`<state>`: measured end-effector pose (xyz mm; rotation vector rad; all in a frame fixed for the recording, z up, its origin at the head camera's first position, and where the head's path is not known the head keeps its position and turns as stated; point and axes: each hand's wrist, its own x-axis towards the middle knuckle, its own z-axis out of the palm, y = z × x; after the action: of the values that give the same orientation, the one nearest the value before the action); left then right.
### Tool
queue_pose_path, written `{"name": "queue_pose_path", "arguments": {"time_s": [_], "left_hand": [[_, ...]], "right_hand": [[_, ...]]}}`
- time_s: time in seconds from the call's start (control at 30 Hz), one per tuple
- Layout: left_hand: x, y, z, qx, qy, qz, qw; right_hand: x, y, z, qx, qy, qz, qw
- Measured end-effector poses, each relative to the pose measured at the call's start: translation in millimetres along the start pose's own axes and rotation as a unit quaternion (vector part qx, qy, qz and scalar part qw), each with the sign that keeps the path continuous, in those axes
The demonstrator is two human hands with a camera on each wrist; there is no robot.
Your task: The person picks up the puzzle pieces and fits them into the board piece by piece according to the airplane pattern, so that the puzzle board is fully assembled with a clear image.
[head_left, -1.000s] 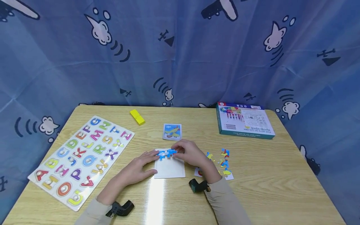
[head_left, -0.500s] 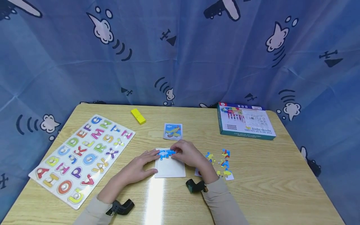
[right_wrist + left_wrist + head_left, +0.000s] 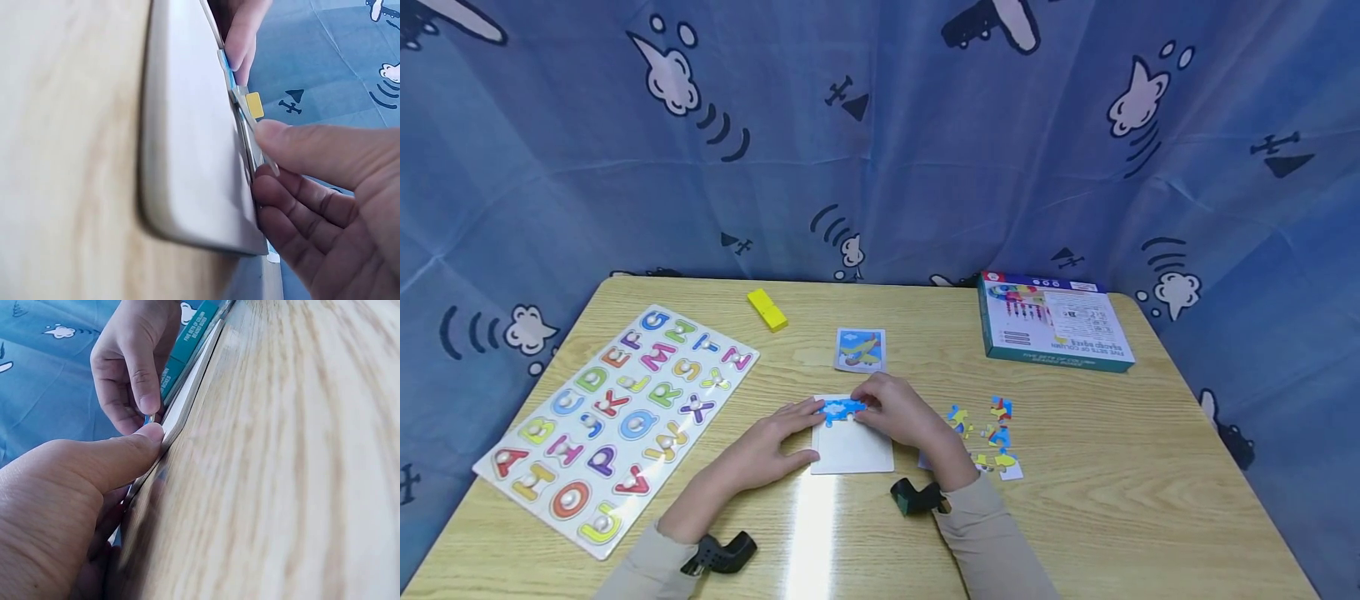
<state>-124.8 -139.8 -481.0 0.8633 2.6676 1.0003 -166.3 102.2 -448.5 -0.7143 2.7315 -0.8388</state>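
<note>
A white square puzzle board lies before me, with joined blue jigsaw pieces along its far edge. My right hand pinches a jigsaw piece between thumb and fingers; in the right wrist view it stands tilted, its lower end by the blue pieces. My left hand rests at the board's left side. Its straight fingers touch the far left corner by the blue pieces, and its thumb lies against the board's edge. Loose jigsaw pieces lie right of the board, partly hidden behind my right forearm.
An airplane picture card lies beyond the board. Over on the left is a large alphabet board with knobbed letters. Two yellow blocks sit at the back, and a flat box stands at the back right.
My right hand has shifted slightly left along the board's far edge, bringing its piece closer to the joined blue pieces. The left hand stays in place.
</note>
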Motion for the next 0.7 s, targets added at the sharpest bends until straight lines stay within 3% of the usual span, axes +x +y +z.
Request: {"name": "queue_pose_path", "arguments": {"time_s": [0.7], "left_hand": [[0.2, 2.5, -0.7, 0.006, 0.002, 0.004, 1.0000]], "right_hand": [[-0.3, -1.6, 1.8, -0.066, -0.006, -0.014, 0.9977]]}}
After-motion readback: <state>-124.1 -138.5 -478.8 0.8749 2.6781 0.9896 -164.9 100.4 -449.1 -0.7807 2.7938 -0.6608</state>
